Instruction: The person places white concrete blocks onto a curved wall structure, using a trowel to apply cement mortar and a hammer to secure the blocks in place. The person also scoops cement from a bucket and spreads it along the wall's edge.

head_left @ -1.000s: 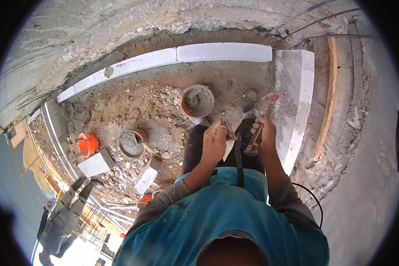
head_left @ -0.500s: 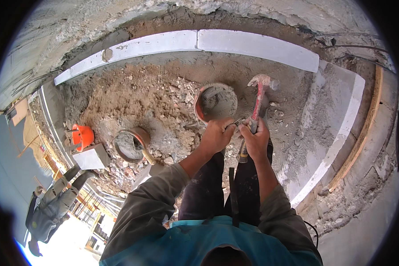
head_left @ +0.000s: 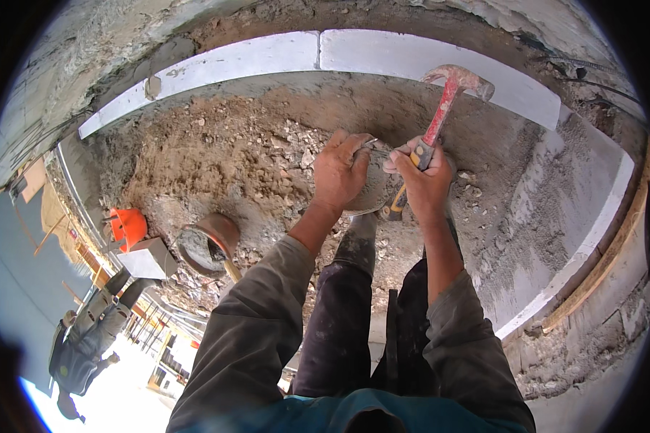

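Note:
My right hand (head_left: 426, 177) is closed around the handle of a claw hammer (head_left: 440, 115), which has a red neck, a worn metal head turned away from me and a yellow-and-black grip. Pinched in my left hand (head_left: 337, 169) is a small, thin metal piece (head_left: 370, 143), too small to name. The fingertips of both hands are close together, the hammer beside them on the right. Below and behind my hands stands a bucket of wet mortar (head_left: 374, 191), mostly hidden by them.
White kerb-like blocks (head_left: 245, 65) curve along the far side. A second mortar bucket (head_left: 220, 234) with a wooden-handled tool, an orange bucket (head_left: 128, 227) and a pale block (head_left: 148, 260) lie left on rubble. Another person (head_left: 87, 339) stands far left. A timber plank (head_left: 592, 267) edges the right.
Both hands have moved up and away from my body, carrying the hammer and the small metal piece over the mortar bucket. My view has shifted slightly.

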`<state>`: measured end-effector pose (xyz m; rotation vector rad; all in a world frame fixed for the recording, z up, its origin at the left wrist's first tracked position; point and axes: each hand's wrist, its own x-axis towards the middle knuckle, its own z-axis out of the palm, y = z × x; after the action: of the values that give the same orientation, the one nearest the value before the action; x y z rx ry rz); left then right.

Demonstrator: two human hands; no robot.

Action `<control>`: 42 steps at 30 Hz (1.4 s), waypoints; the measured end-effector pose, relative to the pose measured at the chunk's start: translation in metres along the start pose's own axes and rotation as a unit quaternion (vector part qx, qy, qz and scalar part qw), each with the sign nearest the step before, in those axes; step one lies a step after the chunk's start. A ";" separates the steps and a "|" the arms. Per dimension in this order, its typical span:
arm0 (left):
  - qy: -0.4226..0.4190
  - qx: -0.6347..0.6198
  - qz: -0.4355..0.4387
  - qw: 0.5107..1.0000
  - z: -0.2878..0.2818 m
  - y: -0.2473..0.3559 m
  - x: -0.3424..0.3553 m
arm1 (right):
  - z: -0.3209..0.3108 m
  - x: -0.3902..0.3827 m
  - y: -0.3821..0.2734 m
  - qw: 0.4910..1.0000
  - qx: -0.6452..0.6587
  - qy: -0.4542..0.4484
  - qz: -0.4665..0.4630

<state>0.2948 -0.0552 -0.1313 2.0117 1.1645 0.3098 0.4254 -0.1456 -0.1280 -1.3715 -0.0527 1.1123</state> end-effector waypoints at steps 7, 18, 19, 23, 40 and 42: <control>-0.042 0.039 0.084 0.995 -0.007 -0.044 0.061 | 0.033 0.053 0.015 0.998 0.000 0.022 -0.057; -0.070 -0.028 -0.017 0.997 -0.017 -0.151 0.209 | 0.003 0.052 0.084 0.973 -0.159 0.023 -0.165; -0.081 -0.015 -0.023 0.996 -0.013 -0.147 0.209 | 0.005 0.045 0.081 0.977 -0.154 0.017 -0.143; -0.113 0.023 -0.054 0.992 -0.004 -0.134 0.209 | 0.012 0.038 0.095 0.984 -0.133 0.023 -0.118; -0.079 0.116 0.041 0.989 0.006 -0.147 0.203 | 0.058 0.079 0.118 0.928 -0.240 0.059 -0.280; -0.082 0.108 0.044 0.990 0.006 -0.149 0.202 | 0.061 0.076 0.122 0.933 -0.235 0.054 -0.268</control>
<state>0.3152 0.1490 -0.2761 2.2339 1.0446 0.0617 0.3558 -0.0752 -0.2489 -1.7016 -0.6130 0.5740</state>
